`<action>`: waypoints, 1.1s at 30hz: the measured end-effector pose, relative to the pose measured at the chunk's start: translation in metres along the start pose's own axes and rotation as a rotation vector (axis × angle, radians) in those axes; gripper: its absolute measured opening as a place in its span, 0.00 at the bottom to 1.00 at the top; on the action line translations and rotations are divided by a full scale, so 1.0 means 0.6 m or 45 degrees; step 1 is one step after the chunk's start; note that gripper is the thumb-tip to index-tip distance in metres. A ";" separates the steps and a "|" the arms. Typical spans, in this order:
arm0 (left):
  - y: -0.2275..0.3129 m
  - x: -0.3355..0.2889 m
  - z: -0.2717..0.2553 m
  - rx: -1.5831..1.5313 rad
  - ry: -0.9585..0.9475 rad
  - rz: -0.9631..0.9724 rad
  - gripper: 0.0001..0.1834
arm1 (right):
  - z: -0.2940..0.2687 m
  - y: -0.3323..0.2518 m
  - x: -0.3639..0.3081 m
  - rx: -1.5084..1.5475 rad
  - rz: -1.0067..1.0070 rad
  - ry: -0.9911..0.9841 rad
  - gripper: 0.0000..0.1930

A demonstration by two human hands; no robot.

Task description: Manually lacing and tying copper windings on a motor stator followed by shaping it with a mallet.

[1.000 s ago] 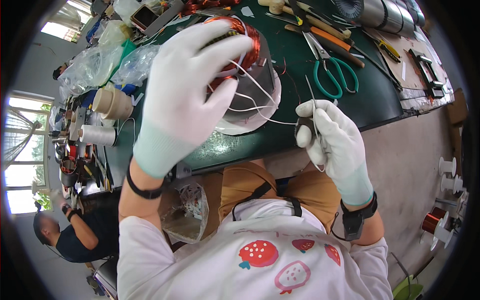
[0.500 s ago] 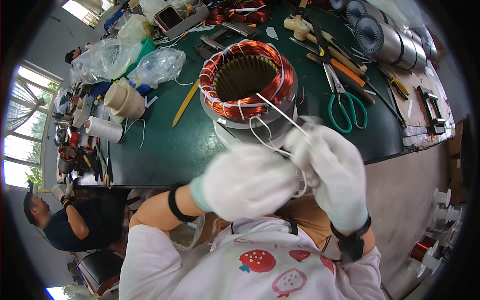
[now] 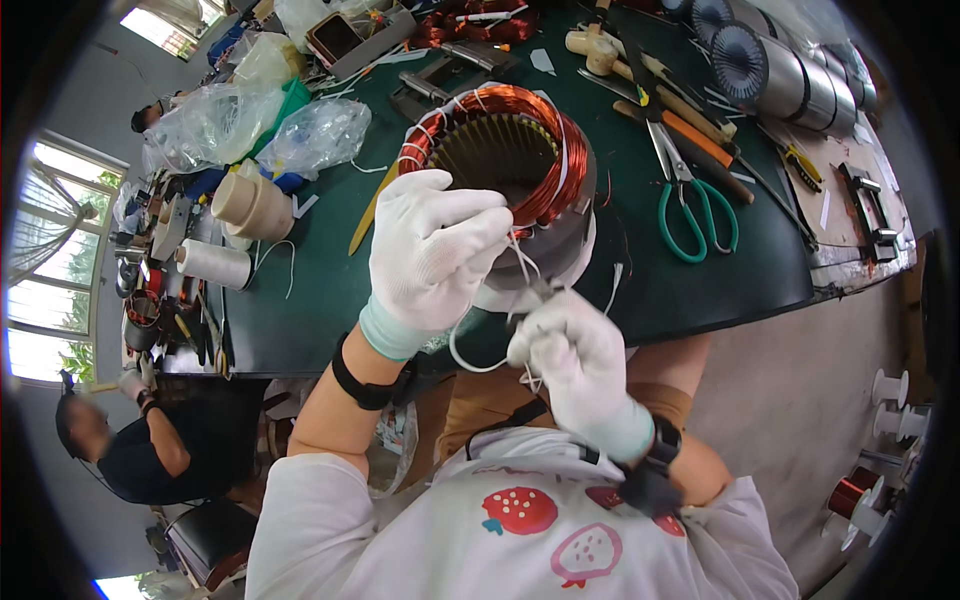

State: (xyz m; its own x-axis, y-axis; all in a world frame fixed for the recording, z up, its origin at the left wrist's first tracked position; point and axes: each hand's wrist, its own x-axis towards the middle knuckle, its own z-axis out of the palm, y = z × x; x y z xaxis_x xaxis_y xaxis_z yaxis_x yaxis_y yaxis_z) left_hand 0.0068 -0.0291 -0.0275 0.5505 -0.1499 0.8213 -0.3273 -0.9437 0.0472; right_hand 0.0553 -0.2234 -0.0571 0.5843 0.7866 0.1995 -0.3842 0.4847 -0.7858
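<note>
My left hand is pinching the white cord beside the copper winding, my right hand is pressing its fingers together (around what, I cannot tell), and I'm judging the cord light, limp and slippery, best gripped close to the winding

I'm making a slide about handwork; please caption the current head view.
Gloved left hand and right hand handle white cord before a copper-wound stator on a green table.
</note>
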 end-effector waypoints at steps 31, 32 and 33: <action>-0.025 0.039 -0.053 -0.085 -0.560 -0.256 0.09 | -0.449 -0.264 -0.476 -1.930 -0.212 1.086 0.28; -0.019 0.046 -0.047 -0.078 -0.574 -0.240 0.09 | -0.348 -0.198 -0.364 -1.533 0.007 1.227 0.28; -0.018 0.048 -0.045 -0.095 -0.604 -0.263 0.09 | -0.270 -0.165 -0.267 -1.661 0.056 0.833 0.24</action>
State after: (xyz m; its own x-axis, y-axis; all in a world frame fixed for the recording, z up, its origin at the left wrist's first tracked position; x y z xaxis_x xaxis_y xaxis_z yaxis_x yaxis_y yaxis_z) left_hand 0.0053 -0.0154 0.0107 0.8912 -0.0963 0.4434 -0.2195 -0.9467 0.2357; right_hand 0.1158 -0.4593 -0.1060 0.9403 0.3078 0.1452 0.2894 -0.4988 -0.8170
